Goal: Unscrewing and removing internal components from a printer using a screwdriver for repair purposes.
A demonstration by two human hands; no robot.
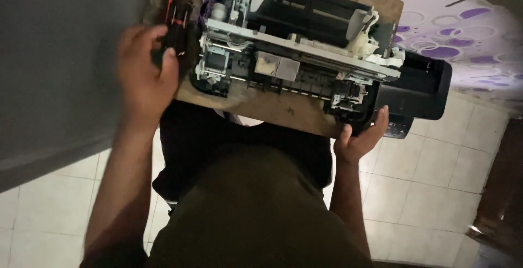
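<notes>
The black inkjet printer with its cover stripped off (294, 55) lies on a brown wooden board (272, 107), its mechanism exposed and not reassembled. At the printer's left end the left hand (144, 72) grips what seems a black-and-red tool (177, 25); the right hand (362, 137) clasps its near right corner.

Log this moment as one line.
left hand: gripping opened printer at its left end | right hand: holding its front right corner | printer: on wooden board
</notes>
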